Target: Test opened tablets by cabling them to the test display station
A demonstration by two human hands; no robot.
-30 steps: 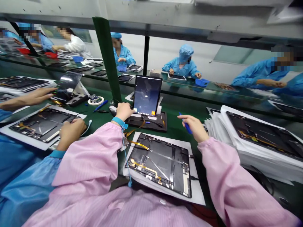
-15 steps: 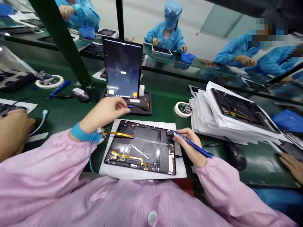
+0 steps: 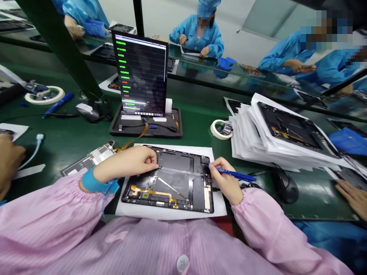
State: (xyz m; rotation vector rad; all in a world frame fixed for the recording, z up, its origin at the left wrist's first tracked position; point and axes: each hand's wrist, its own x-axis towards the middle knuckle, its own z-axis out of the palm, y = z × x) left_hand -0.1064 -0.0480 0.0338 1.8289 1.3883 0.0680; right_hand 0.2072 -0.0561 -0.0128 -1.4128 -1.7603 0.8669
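Two bare hands work over an open tablet housing (image 3: pixel 172 181), which lies on a white sheet (image 3: pixel 220 208) on the green bench (image 3: pixel 197 114). The right hand (image 3: pixel 226 181) holds a slim blue tool (image 3: pixel 236 175), its tip at the housing's upper right corner. The left hand (image 3: pixel 137 160) has thumb and forefinger drawn together at the upper left, by the end of a clear strip (image 3: pixel 179 170); whether they grip anything, I cannot tell. A blue band (image 3: pixel 93 181) circles that wrist. Along the housing's lower edge runs an orange flex cable (image 3: pixel 157 193). Beyond it, a black tray (image 3: pixel 114 129) carries an upright screen (image 3: pixel 142 76) with green and a few red lines of text. To the right are a tape roll (image 3: pixel 213 130), a paper-layered stack (image 3: pixel 246 141) topped by another housing (image 3: pixel 298 128), and a black mouse (image 3: pixel 286 187). Farther off, co-workers in blue (image 3: pixel 197 34) sit across the bench.
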